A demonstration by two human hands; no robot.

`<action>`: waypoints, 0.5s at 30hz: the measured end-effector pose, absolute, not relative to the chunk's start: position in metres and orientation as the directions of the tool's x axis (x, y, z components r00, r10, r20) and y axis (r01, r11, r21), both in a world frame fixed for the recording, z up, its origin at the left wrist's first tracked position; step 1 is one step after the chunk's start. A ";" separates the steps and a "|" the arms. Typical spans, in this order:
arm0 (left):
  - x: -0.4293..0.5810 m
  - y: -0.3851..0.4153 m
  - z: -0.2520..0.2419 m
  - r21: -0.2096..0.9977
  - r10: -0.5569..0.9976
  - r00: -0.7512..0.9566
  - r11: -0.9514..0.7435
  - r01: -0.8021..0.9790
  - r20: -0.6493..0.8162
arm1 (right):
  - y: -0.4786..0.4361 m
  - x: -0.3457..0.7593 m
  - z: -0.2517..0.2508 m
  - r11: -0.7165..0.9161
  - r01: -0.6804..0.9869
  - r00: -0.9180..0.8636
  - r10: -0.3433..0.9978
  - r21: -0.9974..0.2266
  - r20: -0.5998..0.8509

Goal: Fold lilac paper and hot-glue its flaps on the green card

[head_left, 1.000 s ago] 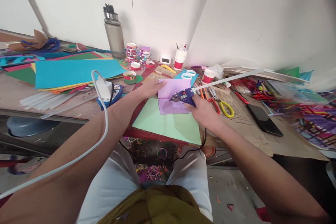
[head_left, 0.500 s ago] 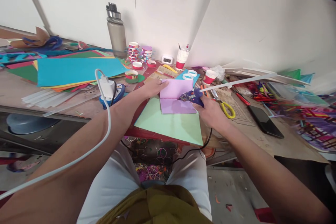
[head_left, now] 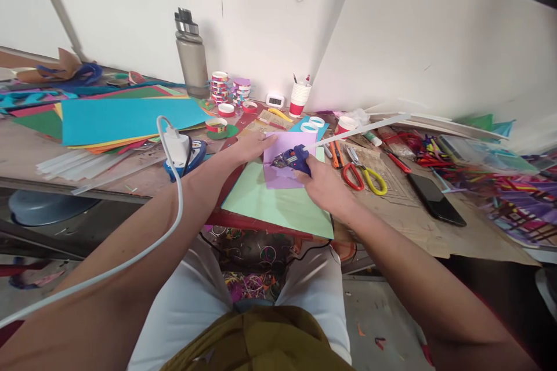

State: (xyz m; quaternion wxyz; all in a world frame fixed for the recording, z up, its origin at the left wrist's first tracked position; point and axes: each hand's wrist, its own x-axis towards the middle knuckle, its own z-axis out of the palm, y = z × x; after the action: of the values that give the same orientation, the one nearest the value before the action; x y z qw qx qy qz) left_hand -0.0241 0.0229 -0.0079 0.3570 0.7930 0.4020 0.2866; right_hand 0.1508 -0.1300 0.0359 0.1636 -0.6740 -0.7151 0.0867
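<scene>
Purple paper (head_left: 282,181) sits over a green sheet (head_left: 278,207), left hand (head_left: 256,145) fingers pinching its corner, right hand (head_left: 324,184) fingers wrapped round a glue gun (head_left: 295,159); gluing seems in hand, next move needing steadiness

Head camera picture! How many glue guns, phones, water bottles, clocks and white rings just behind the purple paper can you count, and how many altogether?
Glue gun: 1
Smartphone: 1
Water bottle: 1
Digital clock: 1
White rings: 2
Total: 6
</scene>
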 end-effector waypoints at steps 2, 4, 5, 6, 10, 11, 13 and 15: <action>-0.024 0.022 -0.008 0.785 0.846 0.506 -0.425 0.450 0.169 | -0.130 0.152 0.036 0.080 0.937 -0.041 0.992 -0.340 0.119; -0.024 0.020 -0.006 0.781 0.846 0.508 -0.425 0.457 0.164 | -0.130 0.159 0.034 0.077 0.944 -0.037 0.991 -0.321 0.128; -0.025 0.019 -0.006 0.784 0.842 0.515 -0.426 0.452 0.161 | -0.130 0.163 0.032 0.069 0.949 -0.030 0.991 -0.308 0.132; -0.025 0.018 -0.004 0.786 0.838 0.523 -0.427 0.446 0.159 | -0.130 0.168 0.031 0.060 0.954 -0.020 0.991 -0.294 0.135; -0.026 0.014 -0.001 0.797 0.829 0.537 -0.424 0.429 0.152 | -0.132 0.178 0.029 0.035 0.966 -0.001 0.991 -0.255 0.133; -0.026 0.014 -0.001 0.800 0.831 0.534 -0.421 0.427 0.153 | -0.133 0.177 0.030 0.034 0.967 -0.001 0.991 -0.254 0.131; -0.026 0.015 -0.002 0.802 0.835 0.528 -0.418 0.426 0.155 | -0.134 0.170 0.032 0.037 0.963 -0.004 0.992 -0.268 0.122; -0.025 0.017 -0.004 0.802 0.839 0.521 -0.418 0.427 0.160 | -0.134 0.160 0.034 0.050 0.953 -0.017 0.994 -0.298 0.111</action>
State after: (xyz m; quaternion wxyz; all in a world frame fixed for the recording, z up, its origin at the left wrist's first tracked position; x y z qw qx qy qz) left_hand -0.0250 0.0168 -0.0042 0.3628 0.7929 0.3992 0.2835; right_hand 0.1601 -0.1340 0.0336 0.1452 -0.6859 -0.7097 0.0695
